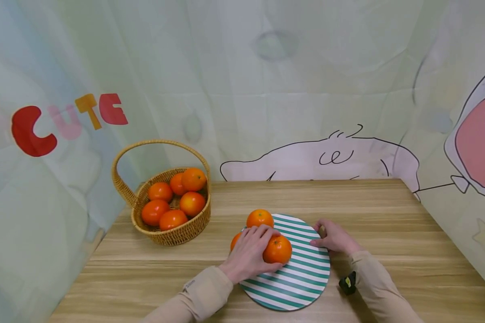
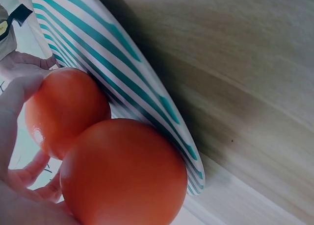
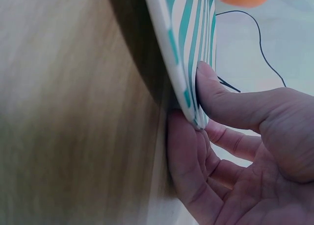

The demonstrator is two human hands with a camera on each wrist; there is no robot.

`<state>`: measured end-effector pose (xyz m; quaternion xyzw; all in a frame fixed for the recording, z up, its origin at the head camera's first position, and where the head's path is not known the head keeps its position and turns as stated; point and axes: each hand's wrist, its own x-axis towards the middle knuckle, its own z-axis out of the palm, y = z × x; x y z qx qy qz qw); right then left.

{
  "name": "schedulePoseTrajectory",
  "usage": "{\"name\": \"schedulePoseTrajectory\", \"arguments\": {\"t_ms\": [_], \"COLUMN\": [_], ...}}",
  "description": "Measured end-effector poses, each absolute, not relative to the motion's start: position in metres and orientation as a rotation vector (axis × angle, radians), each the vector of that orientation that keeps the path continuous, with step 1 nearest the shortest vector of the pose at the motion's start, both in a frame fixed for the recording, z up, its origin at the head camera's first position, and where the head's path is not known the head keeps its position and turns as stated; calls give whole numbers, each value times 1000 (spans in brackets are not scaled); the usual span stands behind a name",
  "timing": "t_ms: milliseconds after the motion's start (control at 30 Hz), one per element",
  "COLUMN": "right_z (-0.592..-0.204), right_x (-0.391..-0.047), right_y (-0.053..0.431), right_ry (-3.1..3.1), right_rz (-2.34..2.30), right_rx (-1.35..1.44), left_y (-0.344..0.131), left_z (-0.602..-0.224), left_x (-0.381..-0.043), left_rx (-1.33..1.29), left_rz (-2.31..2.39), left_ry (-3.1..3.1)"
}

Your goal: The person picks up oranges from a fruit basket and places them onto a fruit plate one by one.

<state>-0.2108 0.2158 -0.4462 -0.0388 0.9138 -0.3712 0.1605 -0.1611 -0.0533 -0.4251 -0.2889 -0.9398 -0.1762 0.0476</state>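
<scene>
A flat round board [image 1: 295, 273] with green and white stripes is on the wooden table, and oranges sit at its left side. My left hand [image 1: 248, 255] grips one orange [image 1: 278, 250], thumb at the near side and fingers over the far side. In the left wrist view that orange [image 2: 68, 110] touches a second orange [image 2: 122, 173] nearer the camera. Another orange [image 1: 260, 218] is at the board's far edge. My right hand [image 1: 334, 237] pinches the board's right rim; the right wrist view shows the thumb [image 3: 230, 105] on top and fingers underneath.
A wicker basket [image 1: 186, 234] with a tall handle stands at the back left and holds several oranges [image 1: 160, 191]. Printed fabric [image 1: 242, 89] hangs behind the table and at both sides. A small black device [image 1: 348, 283] is at the right wrist.
</scene>
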Motion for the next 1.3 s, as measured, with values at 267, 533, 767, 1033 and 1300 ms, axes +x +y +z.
{"name": "schedulePoseTrajectory", "arguments": {"t_ms": [267,533,767,1033,1300], "right_z": [-447,-447,-447,-448,-449], "right_x": [-211,-211,-211,-211,-211], "right_y": [216,216,216,217,218], "right_ry": [2627,2613,2616,2613,2632], "right_rz": [-1050,-1059,-1055,-1068,-1052], "right_rx": [-123,-100,-107,-125,-137], "left_y": [-52,-51,-50,-50,-50], "left_z": [-425,-426,-426,-427,-427], "left_x": [-161,-162,-162,-162,-162], "left_rx": [-879,-869,-855,-852,-849], "left_rz": [-516,-511,-510,-473,-460], "left_ry": [-2861,-2864,-2876,-2877,-2880]}}
